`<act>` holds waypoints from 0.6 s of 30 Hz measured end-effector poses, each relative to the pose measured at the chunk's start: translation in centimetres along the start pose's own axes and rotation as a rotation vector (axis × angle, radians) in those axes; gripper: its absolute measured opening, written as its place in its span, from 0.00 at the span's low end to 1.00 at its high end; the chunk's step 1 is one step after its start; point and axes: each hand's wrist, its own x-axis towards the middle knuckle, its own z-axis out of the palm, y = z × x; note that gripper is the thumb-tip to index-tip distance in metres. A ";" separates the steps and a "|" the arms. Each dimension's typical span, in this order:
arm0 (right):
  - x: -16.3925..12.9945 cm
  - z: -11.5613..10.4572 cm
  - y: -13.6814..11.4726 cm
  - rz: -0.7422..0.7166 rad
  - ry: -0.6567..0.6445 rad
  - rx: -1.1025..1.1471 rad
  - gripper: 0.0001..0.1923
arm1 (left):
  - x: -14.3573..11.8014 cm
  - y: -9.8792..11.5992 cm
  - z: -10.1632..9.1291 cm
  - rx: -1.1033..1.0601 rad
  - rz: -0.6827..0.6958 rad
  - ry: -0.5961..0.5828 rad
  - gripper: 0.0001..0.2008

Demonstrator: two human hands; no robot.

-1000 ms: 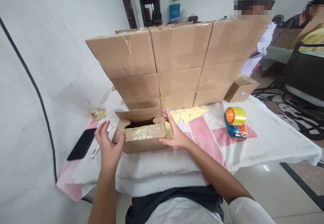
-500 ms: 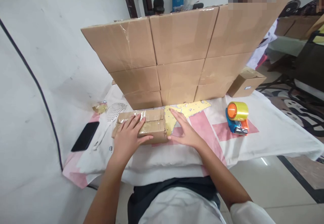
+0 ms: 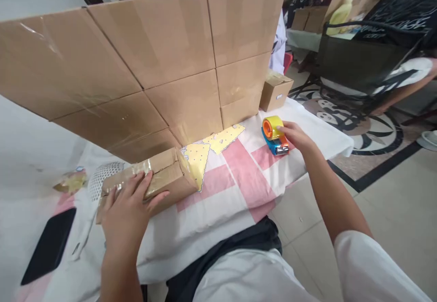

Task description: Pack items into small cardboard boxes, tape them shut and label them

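Note:
A taped cardboard box [image 3: 170, 174] lies on the cloth-covered table. My left hand [image 3: 128, 202] rests on it, fingers spread over the top and thumb along the front side. To the right stands a blue and orange tape dispenser [image 3: 275, 146] carrying a roll of yellow tape [image 3: 276, 124]. At the right edge of that roll, my right hand [image 3: 296, 135] has its fingers closed on the dispenser, which still sits on the table. The far side of this grip is hidden.
A tall wall of stacked cardboard boxes [image 3: 153, 42] rises behind. One small box [image 3: 276, 93] stands at its right end. A black phone [image 3: 49, 245], a white perforated object [image 3: 104, 174] and crumpled tape [image 3: 71, 182] lie left. A chair [image 3: 365, 72] and people are beyond.
My right hand has left the box's right side and reached right to the tape dispenser. My left hand stays on the box, now angled in view. The camera view has turned right.

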 end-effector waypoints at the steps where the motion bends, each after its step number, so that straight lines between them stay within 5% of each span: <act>1: 0.3 0.8 0.0 0.019 -0.034 -0.011 0.22 | 0.1 0.2 -0.2 -0.019 -0.014 -0.005 0.34; 4: -0.1 4.0 0.0 0.009 -0.091 0.000 0.24 | 0.3 2.3 -1.0 -0.077 -0.059 0.074 0.36; 8: -1.9 8.7 -1.4 -0.092 -0.199 0.198 0.22 | 0.7 9.0 0.5 -0.390 0.116 0.423 0.27; 10: -2.7 11.4 -2.5 -0.148 -0.224 0.289 0.20 | 1.9 13.1 3.0 -0.636 0.177 0.327 0.21; 13: -3.2 15.2 -3.9 -0.226 -0.291 0.354 0.22 | 4.7 17.9 7.5 -0.874 -0.104 -0.012 0.18; 15: -3.2 17.2 -4.2 -0.264 -0.344 0.334 0.27 | 6.4 19.3 10.0 -1.030 -0.257 -0.135 0.16; 18: -2.7 19.1 -3.5 -0.262 -0.333 0.255 0.32 | 7.6 19.4 12.1 -1.192 -0.409 -0.155 0.15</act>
